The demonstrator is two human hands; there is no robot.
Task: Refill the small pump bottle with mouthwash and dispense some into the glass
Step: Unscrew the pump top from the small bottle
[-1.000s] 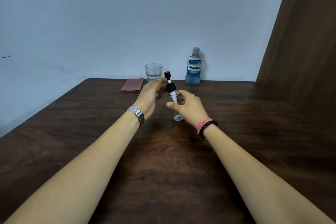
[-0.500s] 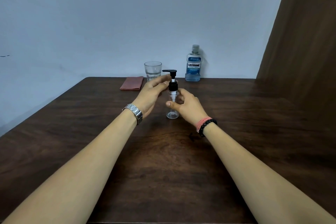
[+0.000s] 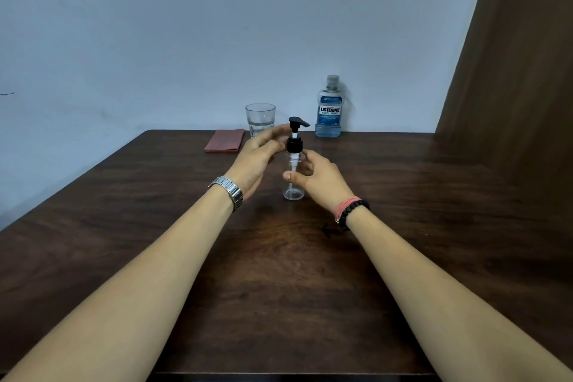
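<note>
A small clear pump bottle [image 3: 293, 189] stands upright on the dark wooden table [image 3: 434, 195], and looks empty. Its black pump head [image 3: 295, 133] sits on the neck, nozzle pointing right. My left hand [image 3: 259, 155] pinches the black collar of the pump from the left. My right hand [image 3: 319, 178] grips the bottle's body from the right, thumb across the front. A clear glass [image 3: 260, 119] stands behind my left hand near the wall. The blue mouthwash bottle [image 3: 329, 108], capped, stands at the back right of the glass.
A folded reddish cloth [image 3: 224, 140] lies at the back of the table, left of the glass. A brown panel [image 3: 511, 71] rises at the right. A pale wall runs behind the table.
The pump head, tilted and partly out of the bottle a second ago, now sits upright on the neck. Its nozzle has turned from left to right. Both hands stay on the bottle.
</note>
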